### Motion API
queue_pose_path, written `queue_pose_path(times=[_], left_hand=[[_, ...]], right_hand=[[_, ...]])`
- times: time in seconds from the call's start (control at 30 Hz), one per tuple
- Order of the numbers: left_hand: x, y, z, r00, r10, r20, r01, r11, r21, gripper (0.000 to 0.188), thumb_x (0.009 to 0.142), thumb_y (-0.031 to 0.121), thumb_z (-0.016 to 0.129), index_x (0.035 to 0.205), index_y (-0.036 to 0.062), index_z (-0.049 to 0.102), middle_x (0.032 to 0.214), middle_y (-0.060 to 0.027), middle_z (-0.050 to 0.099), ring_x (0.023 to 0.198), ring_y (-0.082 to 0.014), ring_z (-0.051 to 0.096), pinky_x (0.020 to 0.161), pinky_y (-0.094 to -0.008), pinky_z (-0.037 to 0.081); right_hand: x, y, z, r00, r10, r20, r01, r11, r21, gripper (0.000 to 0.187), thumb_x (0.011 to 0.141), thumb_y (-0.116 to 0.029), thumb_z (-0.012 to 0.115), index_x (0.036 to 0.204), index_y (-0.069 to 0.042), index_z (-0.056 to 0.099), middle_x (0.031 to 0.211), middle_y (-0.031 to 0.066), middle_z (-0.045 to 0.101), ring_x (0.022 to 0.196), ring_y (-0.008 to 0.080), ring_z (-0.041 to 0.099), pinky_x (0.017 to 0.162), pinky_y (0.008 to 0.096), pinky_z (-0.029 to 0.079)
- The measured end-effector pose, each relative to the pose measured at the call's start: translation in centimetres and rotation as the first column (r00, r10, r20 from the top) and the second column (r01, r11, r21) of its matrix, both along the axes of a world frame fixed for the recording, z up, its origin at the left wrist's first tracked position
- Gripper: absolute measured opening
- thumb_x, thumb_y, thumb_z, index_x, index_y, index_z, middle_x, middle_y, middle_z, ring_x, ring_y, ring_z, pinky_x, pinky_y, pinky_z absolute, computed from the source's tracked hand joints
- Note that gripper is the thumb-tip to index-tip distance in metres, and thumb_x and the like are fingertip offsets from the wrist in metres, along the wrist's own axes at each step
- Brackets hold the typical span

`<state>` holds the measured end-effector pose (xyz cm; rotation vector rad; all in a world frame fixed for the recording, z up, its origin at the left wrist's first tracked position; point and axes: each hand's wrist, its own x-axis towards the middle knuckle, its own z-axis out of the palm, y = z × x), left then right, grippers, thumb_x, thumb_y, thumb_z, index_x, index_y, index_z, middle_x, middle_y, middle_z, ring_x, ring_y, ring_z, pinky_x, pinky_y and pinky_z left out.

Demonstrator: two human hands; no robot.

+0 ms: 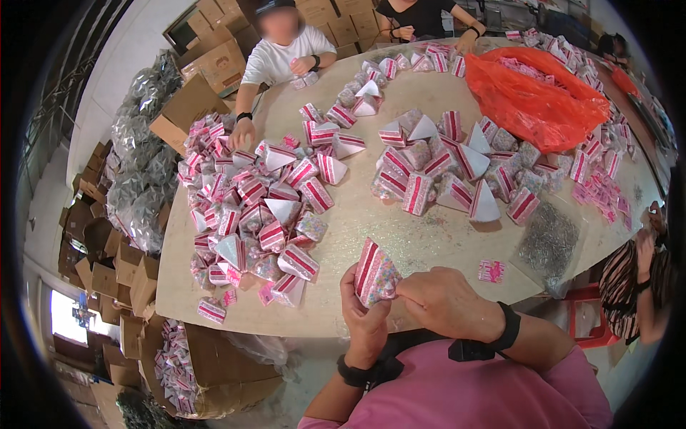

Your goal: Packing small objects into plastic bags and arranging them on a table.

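Near the table's front edge, my left hand [365,318] is closed around a toy cake slice [373,275]. The slice is a wedge with pink and white layered stripes and a back covered in pastel sprinkles. At its sprinkled end my right hand [454,304] is closed in a pinch. Whatever small thing its fingertips may hold is hidden. To the right of my hands lies a pink printed tag [491,271]. Farther right, a flat heap of thin metal pins [547,239] rests on a plastic sheet.
Piles of similar cake slices cover the table [343,229] at left [250,193] and centre right [450,161]. A red plastic bag [536,107] lies behind, near loose pink tags [604,194]. Co-workers sit around the table. A carton of slices [207,365] stands at lower left.
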<state>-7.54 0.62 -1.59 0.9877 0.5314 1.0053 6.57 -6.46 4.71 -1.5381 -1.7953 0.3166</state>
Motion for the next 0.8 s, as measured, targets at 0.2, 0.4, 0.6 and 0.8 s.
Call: queue_pose_path(times=[0.2, 0.4, 0.6, 0.8], left_hand=[[0.27, -0.24, 0.36, 0.999, -0.032, 0.0, 0.032, 0.995, -0.095, 0.067, 0.069, -0.001, 0.061, 0.13, 0.0023, 0.032, 0.121, -0.0177, 0.05, 0.11, -0.0253, 0.052, 0.095, -0.0356, 0.043], [0.32, -0.33, 0.74, 0.998, -0.04, 0.051, 0.046, 0.992, -0.121, 0.067, 0.069, -0.004, 0.059, 0.13, 0.0018, 0.032, 0.118, -0.0154, 0.051, 0.109, -0.0245, 0.052, 0.096, -0.0354, 0.043], [0.23, -0.26, 0.52, 0.997, -0.054, 0.047, 0.059, 0.993, -0.1, 0.067, 0.069, -0.005, 0.056, 0.13, 0.0015, 0.032, 0.12, -0.0168, 0.05, 0.109, -0.025, 0.052, 0.095, -0.0354, 0.043], [0.16, -0.17, 0.4, 0.999, 0.015, -0.033, -0.016, 1.0, -0.012, 0.065, 0.068, -0.006, 0.053, 0.13, 0.0015, 0.033, 0.118, -0.0156, 0.05, 0.104, -0.0228, 0.053, 0.09, -0.0333, 0.045]], right_hand=[[0.12, 0.08, -0.1, 0.999, -0.004, -0.043, 0.002, 0.999, -0.034, 0.01, 0.075, -0.006, 0.056, 0.084, -0.005, 0.059, 0.074, 0.0105, 0.06, 0.069, 0.0322, 0.06, 0.059, 0.0426, 0.046], [0.08, 0.06, -0.05, 0.999, -0.005, -0.046, 0.003, 1.0, -0.03, 0.007, 0.076, -0.007, 0.055, 0.082, -0.005, 0.059, 0.073, 0.011, 0.059, 0.069, 0.0324, 0.059, 0.059, 0.0424, 0.046], [0.08, 0.05, -0.31, 0.999, -0.005, -0.044, 0.004, 1.0, -0.02, 0.007, 0.076, -0.007, 0.055, 0.082, -0.004, 0.058, 0.072, 0.0111, 0.059, 0.068, 0.0322, 0.059, 0.059, 0.0426, 0.046], [0.08, 0.06, -0.05, 1.0, -0.009, -0.018, 0.008, 1.0, -0.024, 0.008, 0.076, -0.007, 0.055, 0.083, -0.005, 0.058, 0.072, 0.0108, 0.059, 0.068, 0.0322, 0.059, 0.058, 0.0426, 0.045]])
